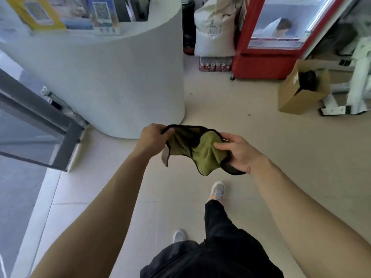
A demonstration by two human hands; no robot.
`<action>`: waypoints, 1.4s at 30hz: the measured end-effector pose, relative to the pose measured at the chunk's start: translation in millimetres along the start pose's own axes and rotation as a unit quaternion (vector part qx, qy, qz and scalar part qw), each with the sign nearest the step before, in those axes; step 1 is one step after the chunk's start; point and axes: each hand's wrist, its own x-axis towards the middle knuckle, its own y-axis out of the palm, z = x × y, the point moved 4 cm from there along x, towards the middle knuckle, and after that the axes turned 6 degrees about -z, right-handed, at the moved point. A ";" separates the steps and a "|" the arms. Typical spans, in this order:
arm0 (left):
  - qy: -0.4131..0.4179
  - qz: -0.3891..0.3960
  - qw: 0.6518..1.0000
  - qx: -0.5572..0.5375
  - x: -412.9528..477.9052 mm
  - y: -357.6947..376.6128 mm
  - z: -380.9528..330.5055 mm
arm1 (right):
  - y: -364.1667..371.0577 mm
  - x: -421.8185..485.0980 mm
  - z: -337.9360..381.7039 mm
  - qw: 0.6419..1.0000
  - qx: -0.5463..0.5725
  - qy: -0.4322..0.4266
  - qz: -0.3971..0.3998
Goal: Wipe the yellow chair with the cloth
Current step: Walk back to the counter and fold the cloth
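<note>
An olive-green cloth [197, 151] with a black edge hangs between both hands at the middle of the head view, slack and partly folded. My left hand [153, 137] pinches its upper left edge. My right hand [240, 152] grips its right side, thumb on top of the fabric. No yellow chair is in view. I stand on a pale floor, with my legs and grey shoes below the cloth.
A round white counter [112, 81] stands ahead on the left, close to the hands. A glass door frame [40, 125] is at the far left. A red fridge [267, 61], a cardboard box [303, 91] and a white stand [353, 91] sit at the right back.
</note>
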 end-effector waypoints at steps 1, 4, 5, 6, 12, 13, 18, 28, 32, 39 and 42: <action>-0.004 0.030 0.999 -0.018 13.7 14.9 -13.9 | -8.2 11.9 12.3 1.000 0.007 -0.002 0.009; -0.014 0.089 0.992 -0.087 48.0 56.6 -65.0 | -33.3 47.4 51.5 1.000 0.020 -0.020 0.009; -0.018 0.107 0.989 -0.104 58.6 69.5 -84.0 | -40.5 58.3 65.4 0.999 0.026 -0.025 0.003; -0.018 0.119 0.987 -0.110 68.7 80.7 -102.4 | -46.7 68.5 78.7 0.999 0.038 -0.026 -0.005; -0.009 0.086 0.987 -0.138 129.0 129.4 -198.2 | -100.9 121.6 149.9 0.990 0.098 -0.009 -0.101; -0.023 0.080 0.983 -0.164 138.0 134.0 -207.5 | -110.1 129.2 159.4 0.989 0.092 -0.007 -0.115; -0.076 0.097 0.959 -0.256 180.7 158.0 -241.0 | -135.2 172.9 198.4 0.986 0.089 0.011 -0.137; -0.116 0.126 0.922 -0.346 311.1 167.1 -277.2 | -149.5 285.1 299.1 0.985 -0.126 -0.040 -0.108; -0.138 0.140 0.896 -0.397 377.4 164.6 -291.1 | -143.2 333.8 348.6 0.971 -0.219 -0.095 -0.022; 0.002 0.046 0.975 -0.219 471.9 134.9 -303.8 | -135.2 408.1 451.0 0.944 -0.285 -0.159 0.051; 0.076 -0.035 0.995 -0.058 511.9 129.7 -288.9 | -122.8 433.5 493.5 0.942 -0.274 -0.145 0.125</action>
